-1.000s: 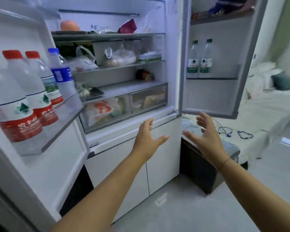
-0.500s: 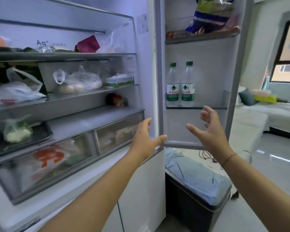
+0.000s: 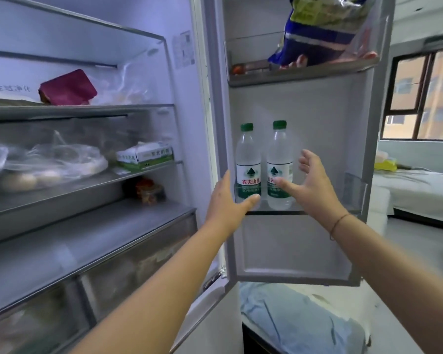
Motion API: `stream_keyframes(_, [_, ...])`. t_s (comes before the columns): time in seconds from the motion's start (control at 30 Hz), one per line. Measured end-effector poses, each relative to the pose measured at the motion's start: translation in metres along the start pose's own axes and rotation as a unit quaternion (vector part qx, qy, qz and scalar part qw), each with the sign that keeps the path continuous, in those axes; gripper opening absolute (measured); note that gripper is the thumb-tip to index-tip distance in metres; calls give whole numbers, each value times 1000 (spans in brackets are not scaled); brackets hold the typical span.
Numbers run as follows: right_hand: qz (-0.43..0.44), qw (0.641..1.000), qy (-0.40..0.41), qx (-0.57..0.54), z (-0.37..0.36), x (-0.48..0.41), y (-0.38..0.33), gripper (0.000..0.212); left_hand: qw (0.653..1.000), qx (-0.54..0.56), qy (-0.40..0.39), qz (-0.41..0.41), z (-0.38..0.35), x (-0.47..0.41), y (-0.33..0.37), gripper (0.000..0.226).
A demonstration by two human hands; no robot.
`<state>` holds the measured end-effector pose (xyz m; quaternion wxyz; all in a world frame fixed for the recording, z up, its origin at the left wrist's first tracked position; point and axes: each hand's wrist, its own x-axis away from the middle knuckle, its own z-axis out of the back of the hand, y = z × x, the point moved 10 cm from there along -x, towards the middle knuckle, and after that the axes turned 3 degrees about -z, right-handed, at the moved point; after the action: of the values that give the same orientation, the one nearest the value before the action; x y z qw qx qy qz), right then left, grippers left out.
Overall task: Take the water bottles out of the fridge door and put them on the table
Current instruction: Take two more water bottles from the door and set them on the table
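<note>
Two clear water bottles with green caps stand upright side by side in the middle shelf [image 3: 353, 198] of the open right fridge door. The left bottle [image 3: 248, 154] and the right bottle [image 3: 279, 152] both carry green and white labels. My left hand [image 3: 228, 200] is open just left of and below the left bottle, its thumb in front of the bottle's base. My right hand [image 3: 312, 185] is open to the right of the right bottle, thumb across its label, fingers spread. Neither hand grips a bottle.
A blue and green bag [image 3: 320, 29] sits in the upper door shelf. The fridge interior on the left holds plastic bags [image 3: 46, 162], a green and white box [image 3: 145, 155] and a maroon packet [image 3: 68, 88]. A blue cloth [image 3: 299, 320] covers something below the door. A bed [image 3: 420, 185] lies to the right.
The view has closed in on the right door. Both hands have risen from below the shelf to bottle height, on either side of the pair.
</note>
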<state>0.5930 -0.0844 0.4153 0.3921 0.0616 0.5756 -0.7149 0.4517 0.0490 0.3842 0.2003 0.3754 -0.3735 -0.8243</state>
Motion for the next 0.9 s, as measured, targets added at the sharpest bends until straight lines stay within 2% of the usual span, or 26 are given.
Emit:
stream_keyframes(0.1, [-10,1000,-15,20,-8,-38,14,99,1000,-2,22,17,-8,-32,-7,92])
stream_keyframes(0.23, [-47,996,-69,31,-24,-75,37,101,999,18,40,20,-22,-64,-12,78])
stream_keyframes(0.4, [-92,984,-148,-40,-43,-100,59,74,995,31,82,48,-24,-93,-19,77])
stream_keyframes(0.6, [-91,971,-213,-54,-56,-111,70,83,992,28,102,71,-26,-106,-34,63])
stream_keyframes(0.73, [-70,974,-207,-66,-55,-111,66,73,993,16,93,73,-33,-105,-30,69])
stream_keyframes(0.9, [-51,978,-182,-83,-50,-110,61,70,992,5,115,61,-30,-102,-26,55])
